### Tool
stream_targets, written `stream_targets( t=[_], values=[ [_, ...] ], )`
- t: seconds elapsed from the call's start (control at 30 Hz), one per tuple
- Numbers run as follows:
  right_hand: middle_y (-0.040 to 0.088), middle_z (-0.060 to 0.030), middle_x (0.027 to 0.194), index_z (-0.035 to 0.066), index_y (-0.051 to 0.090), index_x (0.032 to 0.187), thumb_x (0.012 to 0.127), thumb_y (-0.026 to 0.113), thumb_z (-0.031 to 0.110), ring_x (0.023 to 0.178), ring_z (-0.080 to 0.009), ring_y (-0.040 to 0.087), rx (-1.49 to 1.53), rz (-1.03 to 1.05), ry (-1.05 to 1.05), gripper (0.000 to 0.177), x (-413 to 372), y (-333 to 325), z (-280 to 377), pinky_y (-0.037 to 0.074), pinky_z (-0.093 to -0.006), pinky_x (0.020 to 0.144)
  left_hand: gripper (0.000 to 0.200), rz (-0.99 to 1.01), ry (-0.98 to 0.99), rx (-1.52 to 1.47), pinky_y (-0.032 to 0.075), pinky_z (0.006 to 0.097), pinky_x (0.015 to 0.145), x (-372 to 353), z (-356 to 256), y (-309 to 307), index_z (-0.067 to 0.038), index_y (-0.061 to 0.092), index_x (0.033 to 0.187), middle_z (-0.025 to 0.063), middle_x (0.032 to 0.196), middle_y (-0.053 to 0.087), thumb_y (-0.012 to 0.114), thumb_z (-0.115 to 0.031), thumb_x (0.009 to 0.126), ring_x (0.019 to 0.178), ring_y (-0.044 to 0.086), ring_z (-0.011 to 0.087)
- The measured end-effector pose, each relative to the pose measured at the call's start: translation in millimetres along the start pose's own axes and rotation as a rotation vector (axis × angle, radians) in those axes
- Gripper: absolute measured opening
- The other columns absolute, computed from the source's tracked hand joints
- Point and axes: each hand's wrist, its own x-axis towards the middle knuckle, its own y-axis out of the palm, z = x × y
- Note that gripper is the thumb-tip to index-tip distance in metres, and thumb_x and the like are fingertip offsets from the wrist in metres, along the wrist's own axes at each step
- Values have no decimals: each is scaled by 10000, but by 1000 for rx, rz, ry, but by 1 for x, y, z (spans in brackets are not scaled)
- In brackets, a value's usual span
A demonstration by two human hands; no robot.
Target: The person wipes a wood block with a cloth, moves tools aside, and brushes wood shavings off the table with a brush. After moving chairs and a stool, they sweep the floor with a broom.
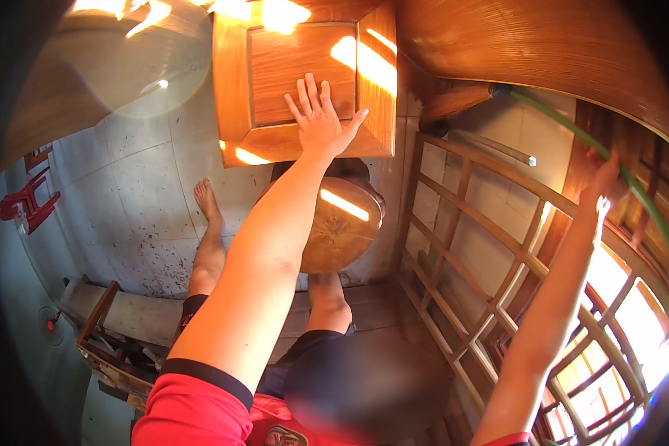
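My left hand [322, 126] lies palm down with fingers spread on a brown wooden panel-topped piece of furniture [275, 82], near its front edge. My right arm stretches out to the right side, where my right hand [603, 177] is closed around the long green handle of a broom [550, 111]. The broom's brown bristle head [457, 102] points toward the wooden furniture. Some of the right hand's fingers are hard to make out against the bright background.
A round wooden stool top [342, 230] stands between my legs and the furniture. Wooden lattice [468, 215] runs along the right. A large curved wooden surface [543, 37] fills the upper right. A red plastic stool [30, 201] is at far left. Dark debris [160, 264] dots the tiled floor.
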Motion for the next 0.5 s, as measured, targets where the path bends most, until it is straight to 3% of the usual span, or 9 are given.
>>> stream_targets(
  t=[0.03, 0.07, 0.17, 0.23, 0.27, 0.3, 0.37, 0.4, 0.5],
  values=[
    [673, -163, 749, -49, 579, 904, 930, 653, 175, 629, -263, 693, 71, -42, 19, 237, 5, -20, -6, 602, -305, 587, 999, -8, 18, -41, -25, 568, 1204, -1, 5, -5, 25, 332, 1457, 225, 1606, 134, 472, -761, 856, 1510, 33, 360],
    [671, -161, 754, -38, 576, 912, 920, 666, 167, 628, -270, 694, 65, -9, -28, 225, -17, -40, -2, 602, -317, 577, 897, 26, 47, -164, 17, 544, 1215, -1, 13, -20, -13, 353, 1448, 221, 1601, 176, 520, -691, 884, 1507, 80, 361],
    [670, -182, 784, -39, 507, 923, 898, 676, 166, 636, -250, 705, 53, -92, -176, 267, -147, -59, 86, 625, -310, 619, 683, 287, 101, -466, 173, 497, 1204, -7, 64, -60, -79, 479, 1385, 211, 1561, 300, 602, -550, 907, 1460, 245, 364],
    [681, -181, 804, -18, 510, 971, 899, 686, 169, 648, -245, 711, 5, -108, -122, 267, -172, -84, 106, 624, -303, 624, 432, 320, 106, -495, 351, 475, 1109, -28, 101, -103, -96, 594, 1228, 191, 1431, 478, 668, -377, 908, 1338, 426, 370],
    [685, -179, 812, -8, 524, 965, 909, 689, 154, 664, -239, 715, 6, -91, -163, 238, -180, -91, 111, 636, -302, 662, 380, 295, 79, -501, 391, 460, 1063, -41, 120, -117, -93, 617, 1178, 166, 1363, 530, 675, -348, 902, 1283, 476, 350],
    [687, -181, 818, -7, 541, 978, 914, 695, 140, 680, -242, 719, 36, 23, -241, 222, -177, -101, 104, 648, -311, 703, 329, 277, 56, -501, 432, 445, 1018, -54, 139, -127, -89, 640, 1128, 141, 1296, 583, 683, -319, 896, 1228, 526, 331],
    [698, -147, 850, 29, 619, 1026, 901, 712, 117, 668, -244, 721, 89, 59, -172, 179, -167, -99, 98, 641, -300, 640, 294, 362, -53, -504, 448, 427, 996, -70, 165, -150, -93, 637, 1108, 113, 1229, 612, 677, -295, 897, 1195, 551, 313],
    [699, -193, 847, -14, 570, 1013, 909, 720, 166, 701, -247, 726, 81, 104, -149, 257, -164, -92, 102, 644, -313, 691, 277, 397, -112, -505, 455, 418, 985, -72, 171, -156, -95, 635, 1099, 99, 1196, 626, 674, -283, 898, 1178, 564, 304],
    [701, -197, 789, -20, 567, 894, 917, 694, 205, 658, -247, 720, -15, 226, -101, 259, -112, -73, 80, 631, -328, 618, 239, 341, -141, -484, 476, 411, 949, -72, 169, -152, -106, 636, 1071, 92, 1134, 645, 672, -264, 896, 1145, 584, 295]
  ],
)
